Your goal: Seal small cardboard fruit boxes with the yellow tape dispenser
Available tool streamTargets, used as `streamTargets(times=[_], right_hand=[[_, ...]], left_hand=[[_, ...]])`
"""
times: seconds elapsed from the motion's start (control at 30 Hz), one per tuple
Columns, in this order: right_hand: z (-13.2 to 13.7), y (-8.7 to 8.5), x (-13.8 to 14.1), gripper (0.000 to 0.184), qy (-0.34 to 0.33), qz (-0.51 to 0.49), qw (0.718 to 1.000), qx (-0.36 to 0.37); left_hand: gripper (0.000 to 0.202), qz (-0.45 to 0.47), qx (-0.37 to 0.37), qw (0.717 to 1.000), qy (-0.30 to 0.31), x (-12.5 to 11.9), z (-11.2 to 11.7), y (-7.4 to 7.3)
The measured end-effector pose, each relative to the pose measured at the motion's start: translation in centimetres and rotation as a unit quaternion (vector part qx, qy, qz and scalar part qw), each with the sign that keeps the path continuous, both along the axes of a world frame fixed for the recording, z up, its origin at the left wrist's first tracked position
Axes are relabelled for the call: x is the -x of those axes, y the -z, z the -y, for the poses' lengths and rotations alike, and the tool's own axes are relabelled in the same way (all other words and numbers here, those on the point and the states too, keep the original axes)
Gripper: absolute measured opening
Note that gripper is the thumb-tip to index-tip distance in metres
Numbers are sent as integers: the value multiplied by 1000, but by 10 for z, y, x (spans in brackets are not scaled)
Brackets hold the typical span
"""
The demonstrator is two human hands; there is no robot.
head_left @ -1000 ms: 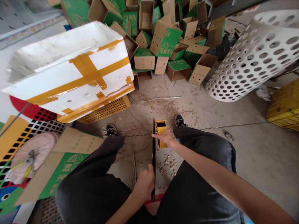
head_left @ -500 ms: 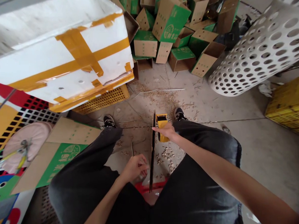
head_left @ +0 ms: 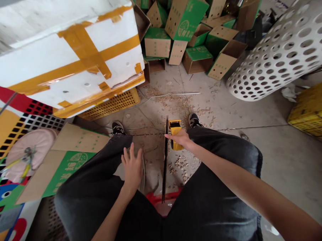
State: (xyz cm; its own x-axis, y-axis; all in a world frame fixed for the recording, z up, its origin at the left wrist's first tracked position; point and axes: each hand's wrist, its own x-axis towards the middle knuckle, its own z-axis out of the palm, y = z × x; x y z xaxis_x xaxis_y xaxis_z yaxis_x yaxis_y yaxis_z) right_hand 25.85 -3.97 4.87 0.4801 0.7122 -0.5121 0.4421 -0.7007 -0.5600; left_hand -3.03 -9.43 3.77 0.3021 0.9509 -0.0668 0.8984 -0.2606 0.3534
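My right hand (head_left: pixel 181 138) lies flat with straight fingers on a yellow block (head_left: pixel 174 126), which stands against a long, thin dark blade (head_left: pixel 165 159) rising upright between my knees. My left hand (head_left: pixel 132 169) hangs open above my left thigh, fingers spread, holding nothing. A thin curved pale strip (head_left: pixel 142 171) lies just beside it. Pale chunks and husks (head_left: pixel 182 162) are scattered on the concrete floor around the blade. The blade's foot is hidden near a red stool or basin (head_left: pixel 167 197) between my legs.
A white foam box (head_left: pixel 67 57) with orange tape sits on a yellow crate (head_left: pixel 112 105) at left. Several green-printed cardboard boxes (head_left: pixel 183 16) are heaped ahead. A perforated white basket (head_left: pixel 278 55) lies at right, beside another yellow crate (head_left: pixel 312 112).
My left hand has moved away from the blade, up and to the left, and has opened its fingers. My right hand stays on the yellow block. The view has tilted slightly.
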Motion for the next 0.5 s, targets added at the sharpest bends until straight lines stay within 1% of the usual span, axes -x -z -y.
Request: streamTargets(times=[0.03, 0.07, 0.1, 0.17, 0.23, 0.3, 0.4, 0.43, 0.5], right_hand=[[0, -1, 1, 90, 3, 1, 1000, 6], [-1, -1, 1, 91, 6, 2, 1000, 13], [-1, -2, 1, 91, 9, 4, 1000, 19], [-2, -4, 2, 90, 10, 6, 1000, 22], [-1, -6, 1, 87, 9, 6, 1000, 24], [0, -8, -1, 78, 4, 1, 1000, 28], [2, -11, -5, 58, -4, -16, 999, 28], [2, -12, -6, 53, -5, -23, 999, 26], [4, -12, -8, 46, -6, -36, 999, 19]], left_hand=[[48, 19, -9, 1000, 8, -1, 2, 3], [56, 49, 15, 998, 28, -4, 6, 8], [65, 81, 66, 993, 58, -7, 11, 13], [79, 121, 195, 966, 119, -13, 26, 24], [84, 120, 288, 939, 144, -19, 43, 34], [78, 132, 331, 925, 134, -22, 58, 42], [60, 175, 357, 913, 95, -24, 74, 47], [56, 176, 354, 915, 84, -25, 76, 46], [46, 150, 324, 931, 80, -27, 77, 43]])
